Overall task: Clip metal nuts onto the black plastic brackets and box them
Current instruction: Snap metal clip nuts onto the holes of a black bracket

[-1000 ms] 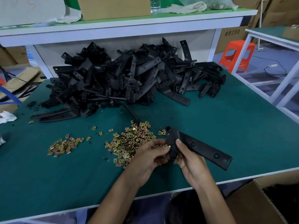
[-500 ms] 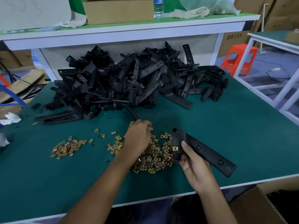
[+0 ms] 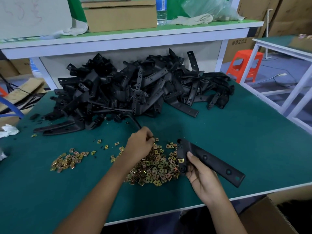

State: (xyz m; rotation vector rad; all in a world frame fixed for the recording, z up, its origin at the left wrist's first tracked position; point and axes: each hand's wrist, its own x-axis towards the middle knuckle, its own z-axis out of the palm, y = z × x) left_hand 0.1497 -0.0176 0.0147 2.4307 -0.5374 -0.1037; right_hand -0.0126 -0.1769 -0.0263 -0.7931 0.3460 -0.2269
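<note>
Black plastic bracket: a long flat strip, matte, with rounded corners and round holes along its face, widening to a plate at its left end. It is at the front of the green table mat, just right of the main heap of nuts. One brass-coloured square nut sits clipped on the plate end. The right hand grips that end, thumb laid across the top face, fingers curled beneath. The left hand is over the heap, knuckles up, fingers curled down at its far edge; whether a nut is pinched cannot be told (fingertips hidden).

Containers: cardboard box on the upper shelf, closed on top, contents not visible. Second cardboard carton at lower right below the table edge, interior dark, contents not discernible. Clear bottle stands upright beside the shelf box.

Stock: large tangled pile of brackets at the back of the mat. A smaller scatter of nuts lies to the left, apart from the main heap. The nuts are small, square, shiny and yellow-gold.
</note>
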